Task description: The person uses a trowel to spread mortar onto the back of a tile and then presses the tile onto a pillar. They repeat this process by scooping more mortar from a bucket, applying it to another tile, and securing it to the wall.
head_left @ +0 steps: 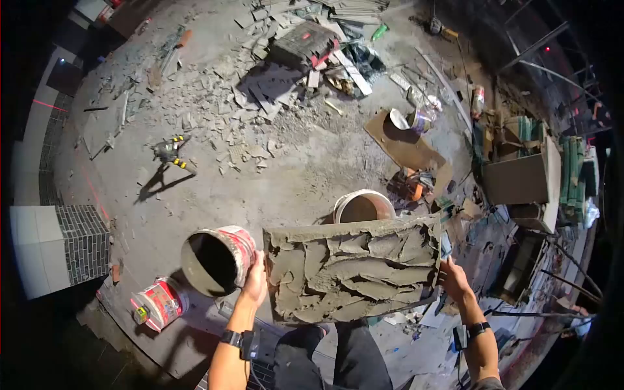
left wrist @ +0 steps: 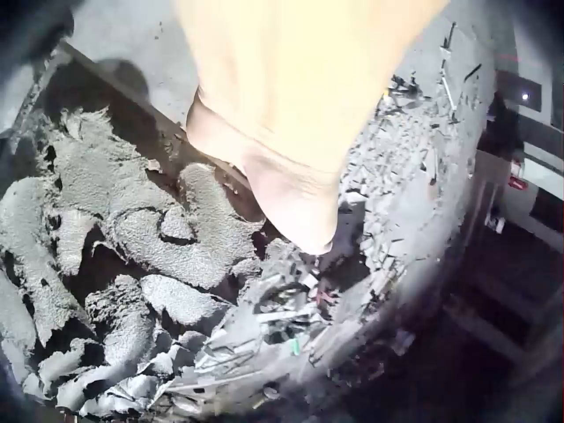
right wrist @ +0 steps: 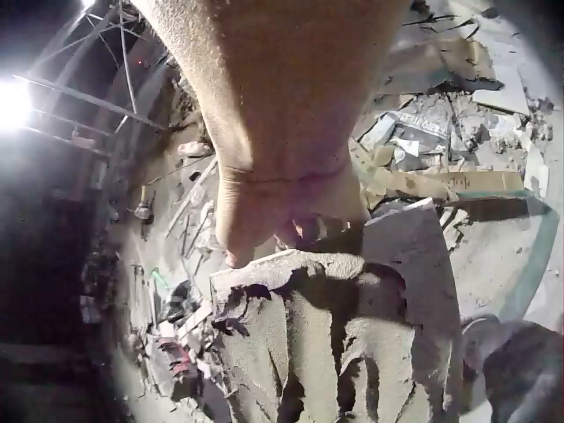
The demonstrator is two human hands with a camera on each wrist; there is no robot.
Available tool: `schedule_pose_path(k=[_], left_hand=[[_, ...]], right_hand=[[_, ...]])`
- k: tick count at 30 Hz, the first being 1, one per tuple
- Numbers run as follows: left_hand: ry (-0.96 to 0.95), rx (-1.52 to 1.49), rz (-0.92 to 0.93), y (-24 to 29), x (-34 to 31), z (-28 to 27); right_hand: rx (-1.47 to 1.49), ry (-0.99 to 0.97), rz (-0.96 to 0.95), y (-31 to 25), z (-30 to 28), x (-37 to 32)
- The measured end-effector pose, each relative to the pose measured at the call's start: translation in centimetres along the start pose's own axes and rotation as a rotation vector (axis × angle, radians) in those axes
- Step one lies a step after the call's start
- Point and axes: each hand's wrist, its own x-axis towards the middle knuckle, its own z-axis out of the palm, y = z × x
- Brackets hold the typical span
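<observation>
A rectangular tile (head_left: 351, 270), its upper face thick with ridged grey mortar, is held in front of the legs by both hands. My left hand (head_left: 256, 279) grips its left edge; in the left wrist view the thumb side of that hand (left wrist: 273, 167) lies along the edge, the other fingers hidden. On the opposite short edge my right hand (head_left: 455, 278) grips, and the right wrist view shows its fingers (right wrist: 236, 257) at the tile's rim beside the mortar (right wrist: 308, 335). A bucket (head_left: 218, 260) stands right beside the left hand.
Behind the tile stands a white bucket (head_left: 364, 205); a red-and-white bucket (head_left: 162, 302) is at lower left. A yellow-and-black tripod-like tool (head_left: 172, 155) stands on the floor. Broken tile rubble (head_left: 260, 97) covers the far floor, with cardboard (head_left: 403, 146) and stacked boxes (head_left: 520, 175) to the right.
</observation>
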Motion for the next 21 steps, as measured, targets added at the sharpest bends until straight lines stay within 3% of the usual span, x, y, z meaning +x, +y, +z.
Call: schedule_pose_path(k=[1, 2, 5, 7, 8, 9, 11, 15, 16, 18, 20, 21], left_hand=[[0.068, 0.055, -0.121, -0.8, 3.2, 0.7], [0.113, 0.086, -0.109, -3.9, 6.8, 0.9], [0.043, 0.054, -0.171, -8.1, 15.0, 3.3], [0.076, 0.044, -0.161, -12.2, 19.3, 1.6], [-0.046, 0.012, -0.105, -12.6, 21.1, 1.8], [0.077, 0.063, -0.132, -12.8, 22.5, 2.8], [-0.005, 0.023, -0.061, -15.0, 26.1, 1.4], [0.085, -0.011, -0.068, -13.1, 27.8, 4.4], [0.019, -0.085, -0.025, -13.4, 28.7, 4.2], [-0.028, -0.130, 0.062, -14.8, 29.6, 3.5], [0.061, 0.048, 0.087, -16.0, 29.1, 2.9], [0.137, 0.186, 0.057, -16.6, 27.9, 2.5]], right_hand=[[-0.009, 0.078, 0.022, 1.6, -1.3, 3.8], [-0.020, 0.107, 0.025, 3.1, -3.0, 7.0], [-0.009, 0.199, 0.057, 5.5, -7.7, 17.2], [-0.044, 0.258, 0.010, 7.0, -9.0, 21.1], [-0.048, 0.247, 0.037, 7.6, -9.9, 23.9], [-0.055, 0.220, 0.027, 7.8, -10.1, 25.9], [-0.036, 0.231, 0.007, 7.4, -9.6, 28.2], [-0.050, 0.233, 0.008, 7.4, -12.6, 31.5], [0.020, 0.382, -0.044, 8.1, -13.2, 32.9], [-0.021, 0.418, -0.056, 7.2, -13.3, 33.0], [-0.183, 0.548, -0.101, 7.9, -16.0, 34.6], [-0.634, 0.587, -0.125, 6.7, -16.1, 34.5]])
